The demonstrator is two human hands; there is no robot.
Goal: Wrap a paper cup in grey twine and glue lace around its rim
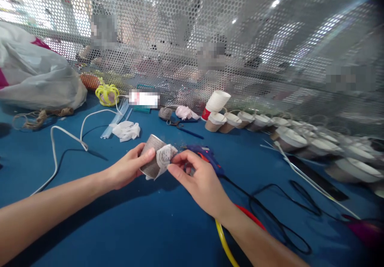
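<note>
My left hand is wrapped round a tilted grey-brown can, its thumb on the side and its rim facing up and away. A strip of white lace lies against the can's right side. The lace's free end is pinched between the thumb and fingers of my right hand. Just behind the right hand, a blue glue gun rests on the table, partly hidden by the fingers. A crumpled piece of white lace sits beyond the left hand.
Several small cups with white tops line the right side. Stacked paper cups, scissors, glue sticks and a yellow crown-like piece lie at the back, before a perforated metal screen. Cables cross the blue table.
</note>
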